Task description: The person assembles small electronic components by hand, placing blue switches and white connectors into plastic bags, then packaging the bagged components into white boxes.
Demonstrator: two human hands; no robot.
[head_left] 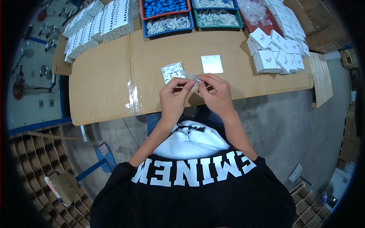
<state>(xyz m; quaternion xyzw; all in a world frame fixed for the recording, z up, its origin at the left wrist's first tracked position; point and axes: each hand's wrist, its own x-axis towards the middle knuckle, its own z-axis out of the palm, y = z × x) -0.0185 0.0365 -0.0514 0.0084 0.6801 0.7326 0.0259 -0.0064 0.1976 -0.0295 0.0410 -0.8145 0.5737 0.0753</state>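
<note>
Both of my hands meet over the near edge of the cardboard-covered table. My left hand [174, 97] and my right hand [217, 94] pinch a small clear plastic bag [187, 74] between thumbs and fingers. What the bag holds, if anything, is too small to make out. Just beyond my left hand lies a white square plate [173, 70] with its moulded inner side up, partly covered by the bag and fingers. A flat, smooth white square plate [211, 64] rests beyond my right hand.
Stacked white boxes [100, 24] stand at the far left, and a heap of small white boxes [273, 57] at the right. Along the back sit a red tray [165, 15] of blue parts, a blue tray [169, 34] and a green tray [218, 26] of white parts.
</note>
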